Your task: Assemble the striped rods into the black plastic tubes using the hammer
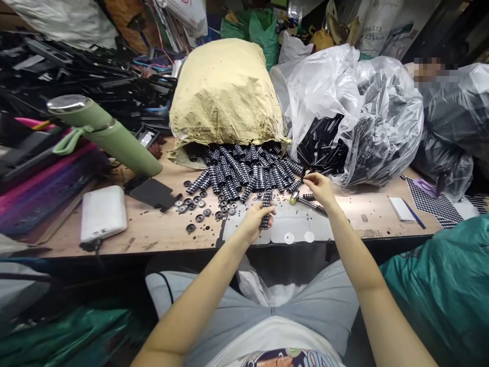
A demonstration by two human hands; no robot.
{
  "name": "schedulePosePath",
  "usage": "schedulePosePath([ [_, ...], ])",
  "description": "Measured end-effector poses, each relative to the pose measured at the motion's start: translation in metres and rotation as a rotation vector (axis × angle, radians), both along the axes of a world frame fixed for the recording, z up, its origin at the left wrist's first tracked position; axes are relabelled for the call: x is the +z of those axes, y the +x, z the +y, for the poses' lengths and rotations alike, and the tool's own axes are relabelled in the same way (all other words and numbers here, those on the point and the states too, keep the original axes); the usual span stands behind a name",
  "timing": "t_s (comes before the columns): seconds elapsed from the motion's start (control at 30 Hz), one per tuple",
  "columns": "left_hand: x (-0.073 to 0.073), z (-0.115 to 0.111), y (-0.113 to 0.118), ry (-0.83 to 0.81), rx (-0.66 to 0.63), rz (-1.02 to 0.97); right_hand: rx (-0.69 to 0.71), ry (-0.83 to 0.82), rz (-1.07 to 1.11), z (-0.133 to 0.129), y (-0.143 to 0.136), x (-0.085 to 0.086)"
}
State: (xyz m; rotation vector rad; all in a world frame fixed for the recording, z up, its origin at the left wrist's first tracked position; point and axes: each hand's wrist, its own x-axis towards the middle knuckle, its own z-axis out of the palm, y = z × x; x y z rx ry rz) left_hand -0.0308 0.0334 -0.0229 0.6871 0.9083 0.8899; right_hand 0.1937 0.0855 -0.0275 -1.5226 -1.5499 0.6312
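Wrapped round a black-and-white patterned cylinder (266, 210), my left hand (255, 220) is above a pale mat (282, 227) at the table's front edge. My right hand (319, 187) is to the right, near the plastic bag's mouth, its thumb and index finger pinched at a small dark piece too small to name. A heap of similar patterned cylinders (244, 171) spills from a yellow sack (227, 94). Round black discs (191, 204) lie left of my left hand. A tool with a dark handle (311, 205) rests beneath my right hand.
A clear plastic bag (389, 122) of black parts stands right of the sack. On the left are a green bottle (118, 142), a white power bank (103, 214) and a black flat box (151, 192). A notepad (400, 209) lies right. Part of another person (430, 69) shows behind the bags.
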Motion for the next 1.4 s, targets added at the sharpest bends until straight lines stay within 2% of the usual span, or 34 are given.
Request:
schedulePosePath([
  [0.07,-0.001,-0.004,0.013,-0.083,0.002,-0.077,0.095,0.025,0.396,-0.035,-0.016,-0.009],
  [0.13,-0.001,-0.005,0.021,-0.115,0.053,-0.133,0.130,-0.008,0.557,-0.069,-0.030,-0.019],
  [0.2,-0.003,-0.006,0.026,-0.067,0.115,-0.116,0.144,-0.006,0.496,-0.093,-0.039,-0.024],
  [0.27,-0.008,-0.009,0.028,0.020,0.120,-0.026,0.158,0.051,0.274,-0.102,-0.041,-0.020],
  [0.33,-0.014,-0.012,0.029,0.064,0.100,0.076,0.186,0.118,0.040,-0.099,-0.039,-0.013],
  [0.4,-0.021,-0.014,0.031,0.056,0.125,0.135,0.231,0.145,-0.077,-0.091,-0.038,-0.010],
  [0.5,-0.032,-0.013,0.035,0.077,0.201,0.177,0.216,0.090,-0.042,-0.087,-0.047,-0.020],
  [0.6,-0.038,-0.012,0.036,0.124,0.218,0.245,0.115,0.009,0.040,-0.095,-0.059,-0.037],
  [0.67,-0.040,-0.011,0.035,0.139,0.211,0.322,0.046,0.040,0.026,-0.103,-0.064,-0.043],
  [0.77,-0.043,-0.008,0.033,0.200,0.176,0.438,0.008,0.169,-0.092,-0.109,-0.068,-0.040],
  [0.9,-0.051,0.007,0.028,0.355,0.102,0.580,0.072,0.236,-0.234,-0.101,-0.072,-0.031],
  [0.97,-0.051,0.019,0.021,0.365,0.138,0.627,0.066,0.179,-0.138,-0.092,-0.075,-0.032],
  [1.07,-0.043,0.032,0.005,0.328,0.247,0.506,-0.004,-0.022,0.309,-0.082,-0.081,-0.037],
  [1.17,-0.026,0.029,-0.005,0.249,0.205,0.228,0.010,-0.282,0.790,-0.082,-0.089,-0.041],
  [1.23,-0.016,0.020,-0.005,0.195,0.156,0.121,0.083,-0.418,0.885,-0.088,-0.092,-0.040],
  [1.3,-0.010,0.011,-0.003,0.173,0.141,0.099,0.122,-0.425,0.755,-0.095,-0.091,-0.035],
  [1.4,-0.009,0.000,0.000,0.150,0.088,0.152,0.145,-0.158,0.233,-0.098,-0.080,-0.016],
])
